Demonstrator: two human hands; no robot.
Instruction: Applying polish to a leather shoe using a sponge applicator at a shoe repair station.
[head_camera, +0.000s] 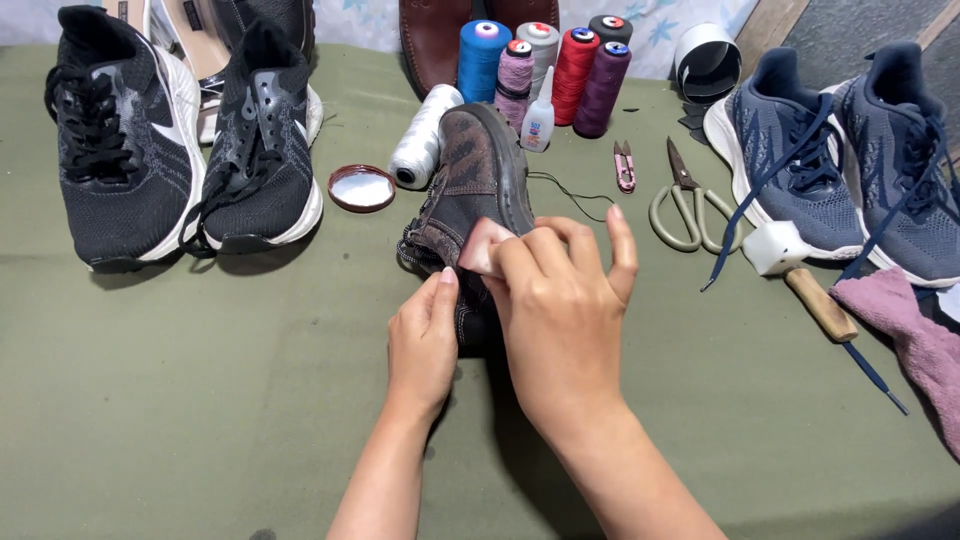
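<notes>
- Fingers of the right hand pinch a small pink block against the brown shoe at centre frame.
- Left hand fingers press together, gripping the shoe's heel.

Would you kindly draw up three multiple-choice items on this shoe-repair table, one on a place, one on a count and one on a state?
1. Where do the scissors lie?
A. Between the brown shoe and the blue sneakers
B. On the black sneakers
C. Under the pink cloth

2. How many black sneakers stand at the far left?
A. One
B. Two
C. Four

3. What is the right hand doing?
A. Lying flat on the green table cover
B. Pinching a small pink block against the brown shoe
C. Gripping the wooden-handled tool

Answers: 1 A, the scissors lie on the cover with the blue pair just beyond them. 2 B, two stand side by side. 3 B, the fingers press the block on the shoe while the left hand steadies it.
</notes>
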